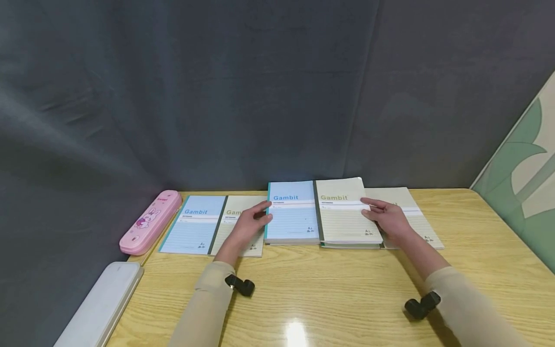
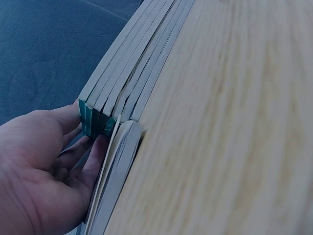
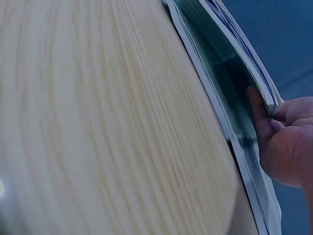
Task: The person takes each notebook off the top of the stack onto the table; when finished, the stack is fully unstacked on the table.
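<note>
A stack of notebooks with a blue one (image 1: 291,224) on top lies mid-table at the back. My left hand (image 1: 248,226) touches its left side; in the left wrist view, fingertips rest against the teal spines (image 2: 87,117). Right beside that stack is a cream notebook (image 1: 347,224) on top of others. At its right edge my right hand (image 1: 388,220) pinches the notebooks, with the thumb (image 3: 259,115) under them in the right wrist view. Their gripped edge stands raised over the notebooks below (image 3: 215,103).
Blue (image 1: 191,231) and cream (image 1: 236,224) notebooks lie at left, and another cream notebook (image 1: 418,221) at right. A pink pencil case (image 1: 149,222) and a white case (image 1: 101,303) line the left table edge. Dark cloth (image 1: 260,96) hangs behind the wooden table (image 1: 325,289).
</note>
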Motion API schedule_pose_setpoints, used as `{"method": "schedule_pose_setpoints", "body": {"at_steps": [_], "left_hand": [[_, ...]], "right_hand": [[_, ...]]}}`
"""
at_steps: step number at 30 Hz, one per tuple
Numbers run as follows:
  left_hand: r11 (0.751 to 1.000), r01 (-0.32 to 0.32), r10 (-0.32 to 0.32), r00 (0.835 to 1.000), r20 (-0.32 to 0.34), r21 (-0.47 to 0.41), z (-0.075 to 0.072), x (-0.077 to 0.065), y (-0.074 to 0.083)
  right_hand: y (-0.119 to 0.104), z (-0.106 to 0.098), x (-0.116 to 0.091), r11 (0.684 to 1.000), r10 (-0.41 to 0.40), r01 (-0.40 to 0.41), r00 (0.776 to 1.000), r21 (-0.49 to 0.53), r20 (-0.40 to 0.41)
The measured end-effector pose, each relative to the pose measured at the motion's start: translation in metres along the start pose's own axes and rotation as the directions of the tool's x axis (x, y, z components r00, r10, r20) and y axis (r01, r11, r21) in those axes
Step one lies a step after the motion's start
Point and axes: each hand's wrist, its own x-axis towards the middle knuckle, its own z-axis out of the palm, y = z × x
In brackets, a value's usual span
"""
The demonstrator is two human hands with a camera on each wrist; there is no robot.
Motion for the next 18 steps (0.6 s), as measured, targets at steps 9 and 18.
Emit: {"method": "schedule_pose_setpoints", "body": {"at_steps": [9, 18], "left_hand": [[1.0, -0.027, 0.027, 1.0, 0.011, 0.011, -0.001, -0.001, 0.001], [0.999, -0.032, 0.032, 0.999, 0.008, 0.018, -0.002, -0.001, 0.001]], "right_hand": [[0.01, -0.042, -0.004, 0.998, 0.031, -0.033, 0.999, -0.057, -0.035], [0.02, -0.081, -0.01, 0.994, 0.104, -0.107, 0.992, -0.037, -0.066]]}}
